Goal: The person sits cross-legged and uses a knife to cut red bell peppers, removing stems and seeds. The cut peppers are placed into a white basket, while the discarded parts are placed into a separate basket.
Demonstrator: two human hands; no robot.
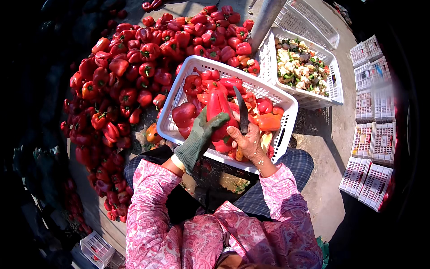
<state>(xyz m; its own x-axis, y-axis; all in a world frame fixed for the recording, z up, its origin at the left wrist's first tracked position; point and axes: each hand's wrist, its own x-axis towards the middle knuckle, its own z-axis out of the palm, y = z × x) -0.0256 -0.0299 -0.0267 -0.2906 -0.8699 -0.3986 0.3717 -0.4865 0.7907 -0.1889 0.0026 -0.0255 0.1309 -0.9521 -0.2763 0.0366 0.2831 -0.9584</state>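
Note:
My left hand [202, 136], in a dark green knit glove, grips a long red bell pepper [218, 101] above a white plastic crate [178, 85]. Bare, my right hand [249, 142] is closed round a knife [242, 107]. Its dark, curved blade points away from me beside the pepper, and most of the handle is hidden in my fingers. Under both hands the crate holds red pepper pieces and an orange-red pepper [268, 121]. Against the left wall inside it rests a large red pepper [184, 114].
A big heap of red peppers [118, 67] spreads on the ground to the left and far side. Beyond the crate stands another white crate [331, 92] with pepper cores and trimmings [301, 65], near a grey post [266, 22]. Stacked white crates [371, 143] line the right.

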